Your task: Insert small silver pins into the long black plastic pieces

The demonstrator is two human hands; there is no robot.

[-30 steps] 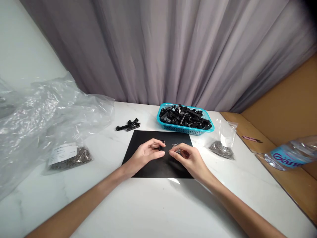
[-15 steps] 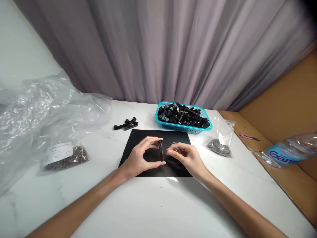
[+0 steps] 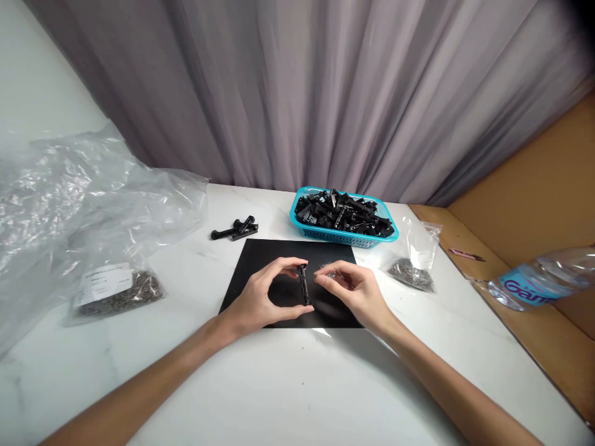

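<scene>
My left hand [image 3: 258, 297] grips a slim black plastic part [image 3: 304, 285] by its two ends, thumb below and fingers above, so it stands nearly upright. Just to its right, my right hand [image 3: 351, 287] is pinched, its fingertips a small gap from the part. What sits in that pinch, if anything, is too small to make out. Behind the right fingers, a small pile of shiny metal pieces [image 3: 329, 270] lies on the black mat [image 3: 260, 260], partly hidden by the hand. Both hands are over this mat.
A blue basket [image 3: 348, 237] full of black parts stands at the back. Several similar black parts [image 3: 235, 229] lie left of it. Bags of small metal pieces rest at left [image 3: 144, 291] and right [image 3: 411, 274]. A water bottle [image 3: 534, 282] and a pink cutter [image 3: 466, 254] are far right.
The right fingertips have shifted slightly and are more closed; the thin metal piece seen near them before no longer shows clearly. The left hand keeps its hold on the black part. The view has moved slightly.
</scene>
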